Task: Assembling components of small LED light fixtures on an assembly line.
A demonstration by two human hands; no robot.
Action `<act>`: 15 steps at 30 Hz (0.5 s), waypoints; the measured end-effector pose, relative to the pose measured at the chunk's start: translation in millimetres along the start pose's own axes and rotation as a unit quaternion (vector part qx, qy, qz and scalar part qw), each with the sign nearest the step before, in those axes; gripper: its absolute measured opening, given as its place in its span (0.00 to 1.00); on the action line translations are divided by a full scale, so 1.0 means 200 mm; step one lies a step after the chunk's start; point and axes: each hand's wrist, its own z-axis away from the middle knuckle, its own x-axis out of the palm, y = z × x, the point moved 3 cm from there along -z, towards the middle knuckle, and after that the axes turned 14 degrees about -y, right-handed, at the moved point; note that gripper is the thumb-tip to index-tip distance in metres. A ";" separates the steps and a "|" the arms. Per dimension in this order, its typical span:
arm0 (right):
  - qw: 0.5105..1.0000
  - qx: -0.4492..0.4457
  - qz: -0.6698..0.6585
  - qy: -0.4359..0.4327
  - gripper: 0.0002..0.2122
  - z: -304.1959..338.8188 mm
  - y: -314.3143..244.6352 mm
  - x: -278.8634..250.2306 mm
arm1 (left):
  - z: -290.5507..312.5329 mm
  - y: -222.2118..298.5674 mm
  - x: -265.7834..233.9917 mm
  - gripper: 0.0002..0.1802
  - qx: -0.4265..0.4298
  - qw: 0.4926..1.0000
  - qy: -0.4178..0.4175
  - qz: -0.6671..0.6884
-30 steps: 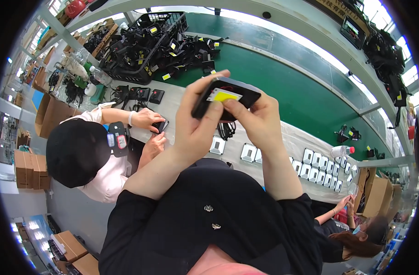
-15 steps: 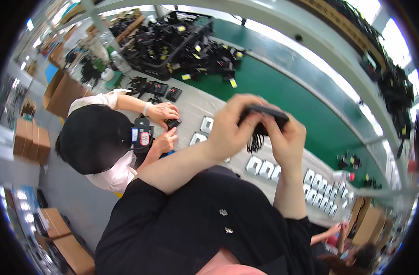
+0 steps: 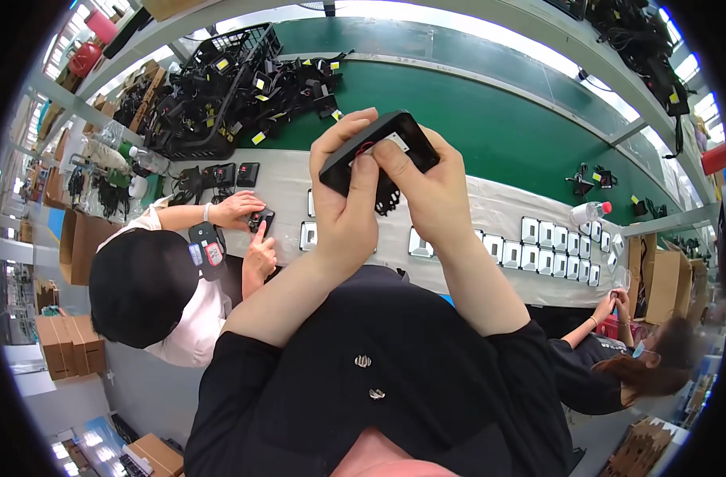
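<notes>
Both hands clamp the black lamp housing — left hand below-left, right hand below-right — its long axis tilted up rightward

A matt black plastic housing is gripped by both bare hands; matt green matting is laid along the bench's far edge, a greyish-white sheet along its near edge, where glossy square lamp panels are seen

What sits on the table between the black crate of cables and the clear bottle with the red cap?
In the head view, between the black crate and the bottle, small square panels lie in rows; both hands hold a black housing above them.
</notes>
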 end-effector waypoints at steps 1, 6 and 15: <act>1.000 0.009 0.025 -0.001 0.09 0.02 -0.02 0.01 | 0.01 0.02 0.01 0.16 -0.001 0.999 -0.011 0.032; 0.976 -0.091 0.198 0.012 0.08 0.09 -0.10 0.02 | 0.02 0.11 0.05 0.18 -0.020 0.989 -0.023 0.144; 0.950 -0.183 0.251 0.030 0.10 0.16 -0.13 0.02 | 0.05 0.13 0.10 0.18 0.034 0.983 -0.036 0.177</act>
